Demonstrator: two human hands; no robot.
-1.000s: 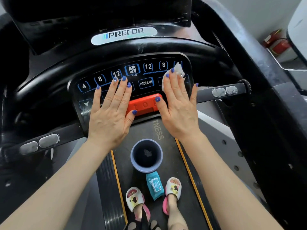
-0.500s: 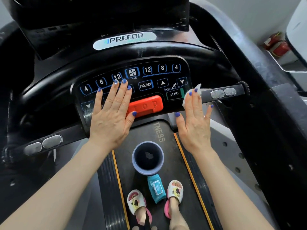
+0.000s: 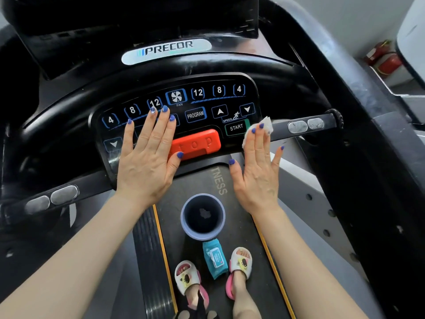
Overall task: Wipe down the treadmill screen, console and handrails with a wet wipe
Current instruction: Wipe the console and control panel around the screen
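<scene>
The right hand (image 3: 257, 171), fingers straight, presses a crumpled white wet wipe (image 3: 264, 128) onto the glossy black button console (image 3: 207, 102) at its four o'clock edge; the left hand (image 3: 147, 157) lies flat at eight o'clock.

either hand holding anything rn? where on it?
Right hand presses the wet wipe flat under straight fingers at the console's right edge. Left hand holds nothing.

Two hands (image 3: 147, 162) (image 3: 257, 173), one wet wipe (image 3: 264, 127), one cup (image 3: 202, 216), one wipes pack (image 3: 215, 261), two slippers (image 3: 187, 277) (image 3: 240, 263)
</scene>
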